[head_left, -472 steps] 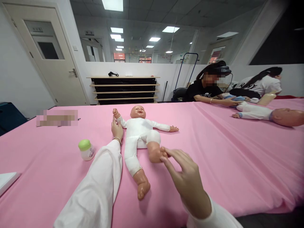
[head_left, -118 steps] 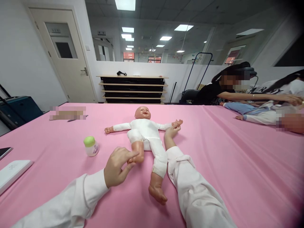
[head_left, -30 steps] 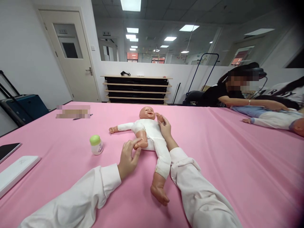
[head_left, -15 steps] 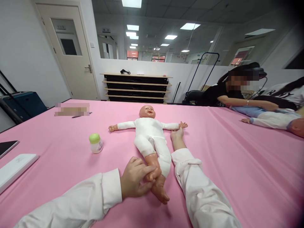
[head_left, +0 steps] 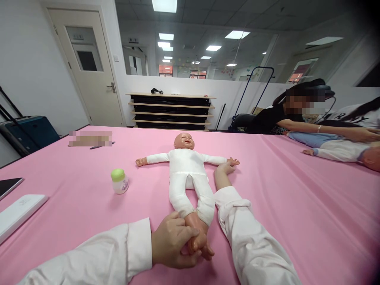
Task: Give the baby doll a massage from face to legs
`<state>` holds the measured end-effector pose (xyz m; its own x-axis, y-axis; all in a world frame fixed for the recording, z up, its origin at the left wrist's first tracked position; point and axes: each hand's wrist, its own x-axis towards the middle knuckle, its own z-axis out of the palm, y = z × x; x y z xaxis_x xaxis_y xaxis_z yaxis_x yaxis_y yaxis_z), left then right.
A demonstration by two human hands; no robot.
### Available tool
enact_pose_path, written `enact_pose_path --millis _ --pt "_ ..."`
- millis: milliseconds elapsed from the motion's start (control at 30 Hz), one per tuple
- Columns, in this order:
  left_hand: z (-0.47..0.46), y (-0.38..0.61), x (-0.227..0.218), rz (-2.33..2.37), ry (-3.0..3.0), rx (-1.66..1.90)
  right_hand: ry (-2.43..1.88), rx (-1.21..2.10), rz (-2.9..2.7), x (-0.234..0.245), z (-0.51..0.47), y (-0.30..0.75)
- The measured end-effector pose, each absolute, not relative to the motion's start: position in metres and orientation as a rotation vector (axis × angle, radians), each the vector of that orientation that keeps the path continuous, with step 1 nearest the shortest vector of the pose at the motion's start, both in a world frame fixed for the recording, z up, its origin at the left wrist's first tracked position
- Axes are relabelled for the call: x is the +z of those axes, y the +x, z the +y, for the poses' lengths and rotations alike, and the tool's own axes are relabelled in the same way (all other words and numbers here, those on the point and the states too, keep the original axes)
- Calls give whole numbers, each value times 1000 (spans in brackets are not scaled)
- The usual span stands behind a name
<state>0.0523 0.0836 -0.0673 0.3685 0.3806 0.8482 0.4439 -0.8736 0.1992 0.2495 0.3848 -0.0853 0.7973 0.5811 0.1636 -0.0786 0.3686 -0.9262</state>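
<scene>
A baby doll (head_left: 187, 164) with a white cloth body lies face up on the pink cloth (head_left: 261, 198), its head at the far end and its arms spread. My left hand (head_left: 175, 241) is closed around the doll's bare foot on the left side of the picture, thumb and fingers on either side of it. That foot lies partly across the other foot. My right hand (head_left: 224, 172) grips the doll's outstretched arm at the wrist, on the right; its fingertips are partly hidden behind the small hand.
Left of the doll stands a small jar (head_left: 120, 182) with a green lid. A white box-shaped device (head_left: 22, 213) and a dark-screened tablet (head_left: 10, 185) lie at the left edge. At right, another person (head_left: 297, 113) leans over a second doll (head_left: 341, 150).
The doll's left-side leg has straightened, its foot brought down towards me by my left hand. My right hand has shifted slightly with the doll's arm, which reaches further right.
</scene>
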Motion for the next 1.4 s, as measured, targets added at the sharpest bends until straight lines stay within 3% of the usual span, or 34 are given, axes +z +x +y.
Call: enact_pose_path --millis 700,1133,1400 --pt "81 53 -59 -657 -2602 -1544 -1534 220 -422 -72 356 240" --pt "83 48 -61 -578 -2676 -1413 -1499 168 -507 -81 351 240" --pt "86 43 -69 -561 -2749 -1239 -1416 316 -821 -81 322 240"
